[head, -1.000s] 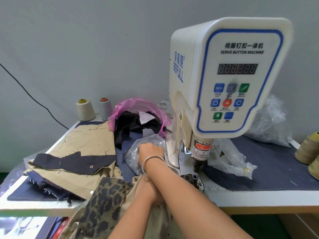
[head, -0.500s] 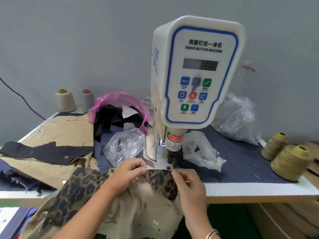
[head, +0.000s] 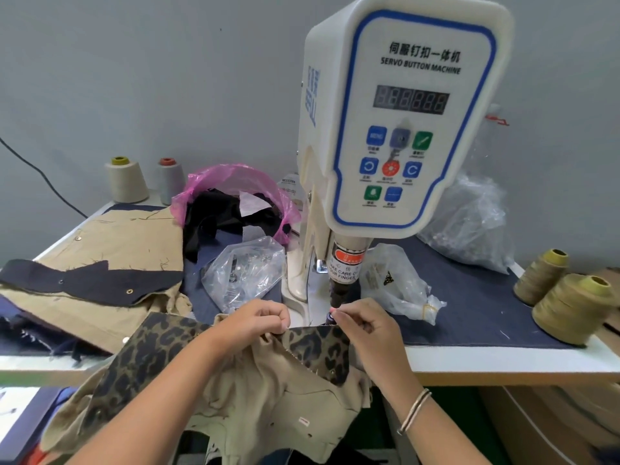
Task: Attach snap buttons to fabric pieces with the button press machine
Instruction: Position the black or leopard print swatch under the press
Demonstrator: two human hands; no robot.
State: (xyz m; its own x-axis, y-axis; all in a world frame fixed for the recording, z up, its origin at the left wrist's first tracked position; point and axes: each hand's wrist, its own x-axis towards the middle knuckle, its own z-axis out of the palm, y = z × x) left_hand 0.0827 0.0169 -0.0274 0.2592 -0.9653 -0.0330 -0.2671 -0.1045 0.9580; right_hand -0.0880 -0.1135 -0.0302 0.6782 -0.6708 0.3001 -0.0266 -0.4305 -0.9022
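A white counter (head: 503,362) carries a dark blue denim mat (head: 469,297) and a white servo button machine with a blue-edged control panel (head: 412,129), its dark press head (head: 339,293) pointing down near the front edge. Left of it lie tan and navy fabric pieces (head: 100,263), a pink plastic bag of dark scraps (head: 235,203) and a clear plastic bag of metal snaps (head: 245,273). Two olive thread cones (head: 567,310) stand at the right. A leopard-print and tan fabric piece (head: 315,347) hangs over the counter's front edge, its top edge just below the press head. The left hand (head: 258,318) pinches that edge; the right hand (head: 365,325) pinches it beside the press head.
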